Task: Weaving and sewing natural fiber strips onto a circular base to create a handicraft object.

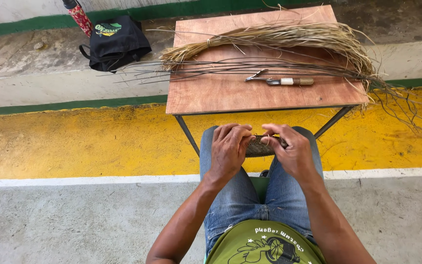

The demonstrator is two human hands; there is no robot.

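- While the person sits with knees toward the desk (211, 93), both hands meet above the lap, just below the desk's near edge.
- The left hand (229, 149) is curled over the left end of a small woven piece (259, 146), fingers wrapped across its top and clenched on it.
- The right hand (293, 149) grips the right end of the same woven piece, thumb and forefinger pinched near its upper rim (a thin pale strand seems to run between them, though it is too fine to be sure).
- The woven piece is dark and ribbed, held between the two hands over the knees, not touching the desk.
- On the desk lies a bundle of dry straw (289, 36), tied near its left end and fanning off the right edge.
- Just in front of the straw lie long dark thin sticks (211, 66), stretched across the desk and past its left edge.
- A knife (282, 80) with a wrapped handle lies near the middle of the desk, beside the sticks and well apart from the hands.
- A black bag (116, 41) rests on the concrete step to the left of the desk, with a red patterned umbrella (79, 17) just beside it.
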